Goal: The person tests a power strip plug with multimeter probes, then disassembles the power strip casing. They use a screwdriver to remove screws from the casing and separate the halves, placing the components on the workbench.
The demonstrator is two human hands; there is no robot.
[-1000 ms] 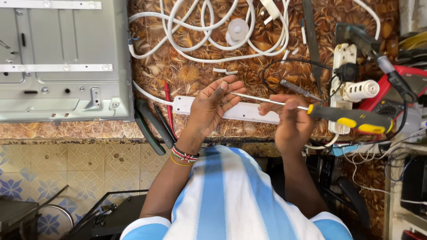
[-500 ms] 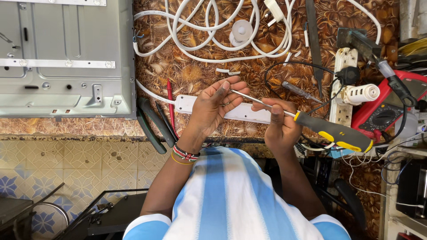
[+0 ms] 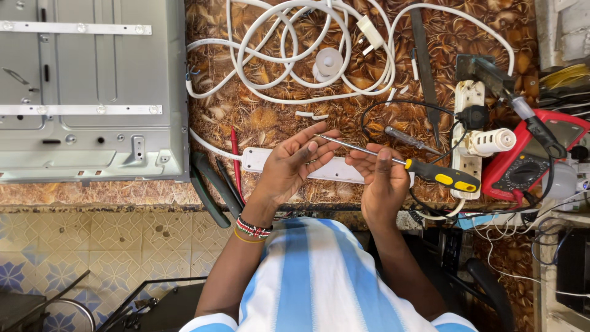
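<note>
My right hand (image 3: pixel 382 178) grips a screwdriver (image 3: pixel 439 175) with a yellow and black handle, its metal shaft slanting up and left. My left hand (image 3: pixel 294 165), with beaded bracelets on the wrist, has its fingertips closed on the tip of the shaft. Both hands hover over a long white power strip (image 3: pixel 335 170) lying across the brown leaf-patterned table (image 3: pixel 264 123) near its front edge.
A grey metal panel (image 3: pixel 92 92) with light strips fills the left. Coiled white cable (image 3: pixel 295 55) lies at the back. On the right are a second white power strip (image 3: pixel 467 110), a red multimeter (image 3: pixel 528 160), a soldering iron (image 3: pixel 522 110) and a spare screwdriver (image 3: pixel 409 139). Pliers (image 3: pixel 212 184) sit by my left wrist.
The right hand has drawn in toward the left hand, bringing the screwdriver handle leftward. The left fingers stay on the shaft's tip.
</note>
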